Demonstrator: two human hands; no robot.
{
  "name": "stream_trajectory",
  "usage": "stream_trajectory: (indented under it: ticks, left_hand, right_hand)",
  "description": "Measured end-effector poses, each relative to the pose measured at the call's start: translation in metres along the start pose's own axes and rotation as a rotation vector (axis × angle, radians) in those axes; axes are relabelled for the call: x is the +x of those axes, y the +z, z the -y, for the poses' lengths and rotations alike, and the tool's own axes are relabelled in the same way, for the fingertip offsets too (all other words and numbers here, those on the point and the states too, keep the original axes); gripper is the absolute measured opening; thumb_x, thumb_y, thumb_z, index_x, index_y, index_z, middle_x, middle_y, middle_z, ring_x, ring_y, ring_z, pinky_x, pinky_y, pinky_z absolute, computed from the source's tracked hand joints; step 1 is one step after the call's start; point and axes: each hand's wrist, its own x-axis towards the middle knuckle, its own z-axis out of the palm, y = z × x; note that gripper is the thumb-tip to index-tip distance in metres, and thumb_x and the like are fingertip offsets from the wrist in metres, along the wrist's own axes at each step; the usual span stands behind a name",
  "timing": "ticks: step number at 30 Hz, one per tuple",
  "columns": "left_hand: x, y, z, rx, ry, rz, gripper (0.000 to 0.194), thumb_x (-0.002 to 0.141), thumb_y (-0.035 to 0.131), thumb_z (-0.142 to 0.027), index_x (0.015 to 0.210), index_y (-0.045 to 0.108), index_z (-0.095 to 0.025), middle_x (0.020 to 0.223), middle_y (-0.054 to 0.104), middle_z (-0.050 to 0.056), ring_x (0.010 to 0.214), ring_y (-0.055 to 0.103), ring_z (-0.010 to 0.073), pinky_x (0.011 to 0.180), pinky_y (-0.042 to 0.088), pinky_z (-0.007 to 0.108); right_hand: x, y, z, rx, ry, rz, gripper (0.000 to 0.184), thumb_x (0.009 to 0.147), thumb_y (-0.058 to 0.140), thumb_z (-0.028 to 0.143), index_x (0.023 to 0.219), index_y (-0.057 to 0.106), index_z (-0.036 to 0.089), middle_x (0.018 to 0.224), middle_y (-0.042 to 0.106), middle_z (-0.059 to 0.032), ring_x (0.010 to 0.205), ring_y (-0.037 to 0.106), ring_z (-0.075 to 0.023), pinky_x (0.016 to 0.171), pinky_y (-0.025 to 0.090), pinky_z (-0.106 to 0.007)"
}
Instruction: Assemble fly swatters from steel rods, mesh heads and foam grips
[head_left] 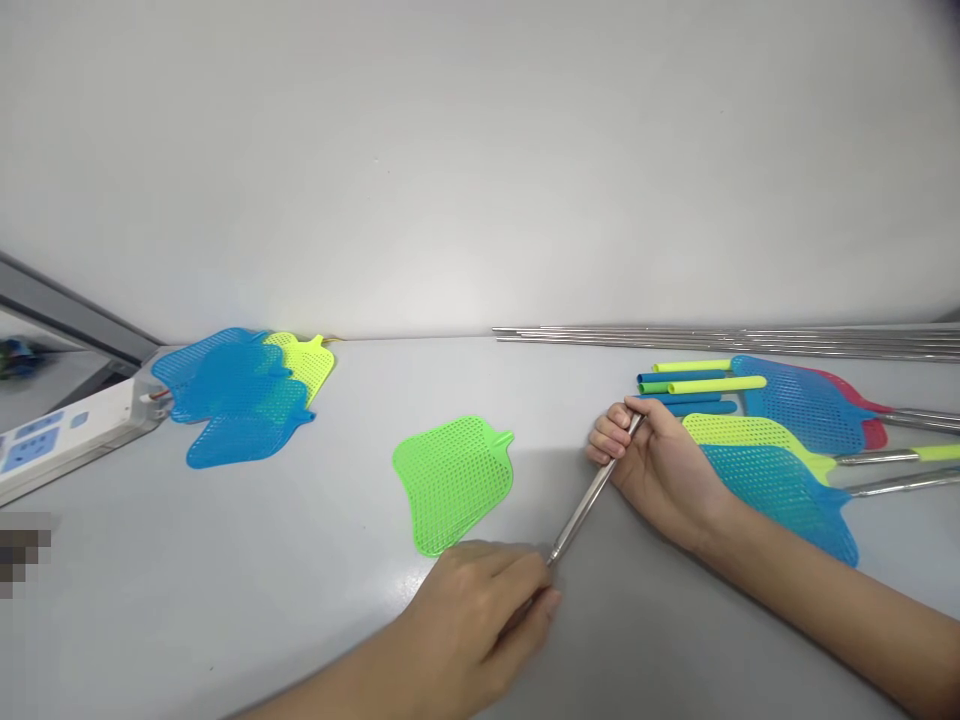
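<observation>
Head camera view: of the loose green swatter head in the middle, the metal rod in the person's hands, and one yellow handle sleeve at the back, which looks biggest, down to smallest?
1. Green swatter head, broadest by far.
2. Metal rod, held between right hand and left hand; long but thin, partly hidden.
3. Yellow handle sleeve, though it lies farther back, so this is unsure.

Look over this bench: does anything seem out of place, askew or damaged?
Nothing looks damaged or spilled. The one loose item is a green head, lying alone mid-table, apart from the blue and yellow pile. Both hands, left and right, hold a metal rod.
</observation>
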Motion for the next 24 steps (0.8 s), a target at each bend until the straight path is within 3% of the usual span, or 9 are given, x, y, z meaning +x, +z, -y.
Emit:
stream_trajectory:
  ticks: [24]
  left_hand:
    - [-0.0002, 0.0008, 0.0005, 0.006, 0.017, -0.009, 0.017, 0.089, 0.036, -0.020, 0.073, 0.042, -0.018, 0.061, 0.050, -0.004, 0.053, 0.041, 0.0081, 0.051, 0.030, 0.021]
  right_hand:
    - [-0.0008, 0.0011, -0.0001, -0.016, -0.009, -0.012, 0.024, 0.078, 0.046, 0.027, 0.059, 0.037, 0.017, 0.056, 0.028, 0.0030, 0.049, 0.030, -0.0082, 0.050, 0.035, -0.022]
